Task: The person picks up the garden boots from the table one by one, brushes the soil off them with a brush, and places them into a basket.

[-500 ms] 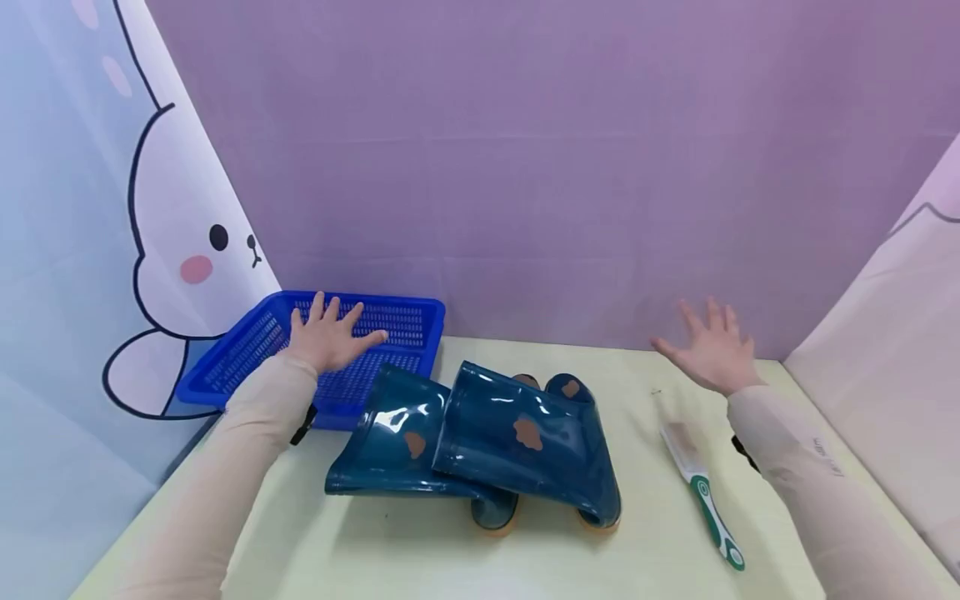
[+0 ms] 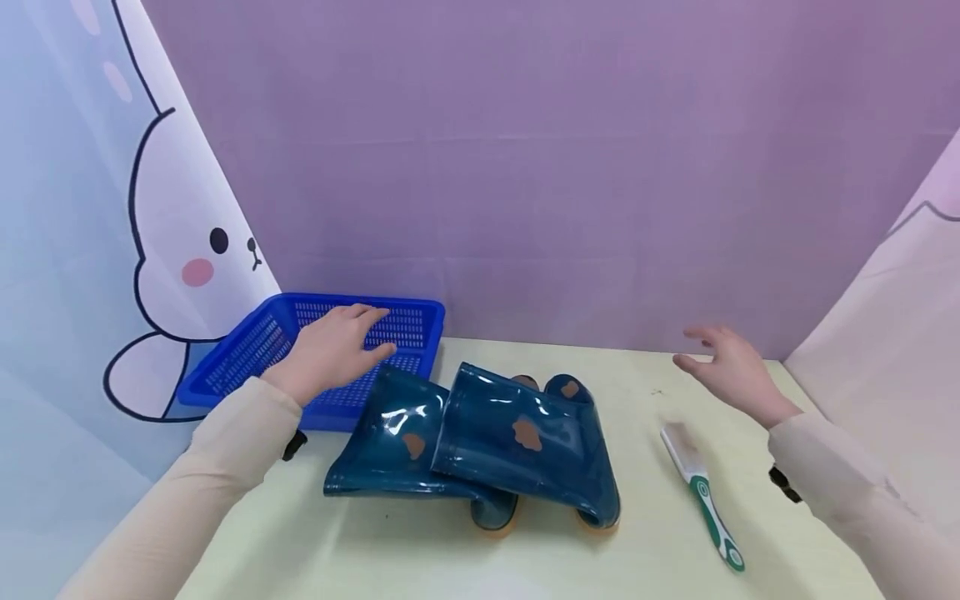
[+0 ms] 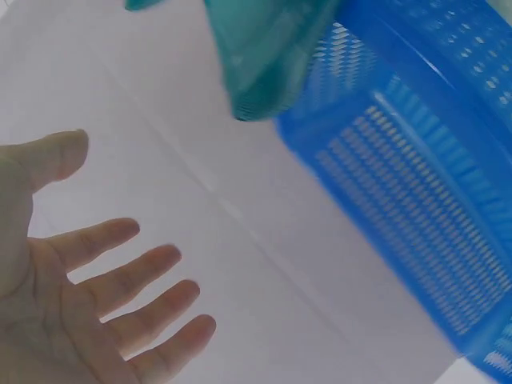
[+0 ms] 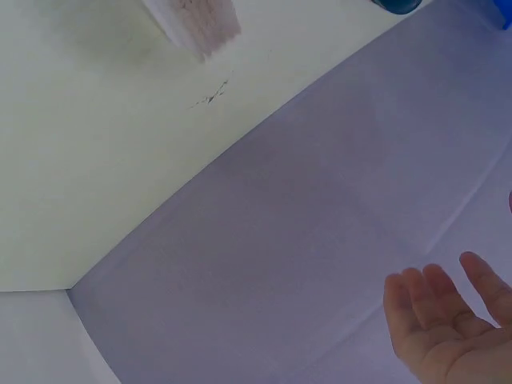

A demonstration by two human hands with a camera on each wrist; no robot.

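Observation:
A pair of dark blue rubber boots (image 2: 480, 442) with brown patches lies on its side in the middle of the table, one boot's shaft over the other. My left hand (image 2: 333, 350) is held in the air, overlapping the blue basket (image 2: 438, 321) in the head view. Its fingers are spread and relaxed in the left wrist view, with nothing in them. On the other side, my right hand (image 2: 735, 371) hovers beyond the brush (image 2: 705, 496), which has a green and white handle. The right fingers (image 4: 436, 296) are slightly bent and hold nothing.
A purple cloth wall (image 2: 540, 183) rises behind the table (image 2: 420, 558). Printed curtains (image 2: 67, 275) close off the left side, and a pale one (image 2: 892, 358) stands at the right. The basket sits at the back left, against the boots' left end.
Both hands have turned from upright, widely spread palms to a lower, more relaxed pose with palms facing inward. The right hand has shifted slightly right; the boots, basket and brush stay put.

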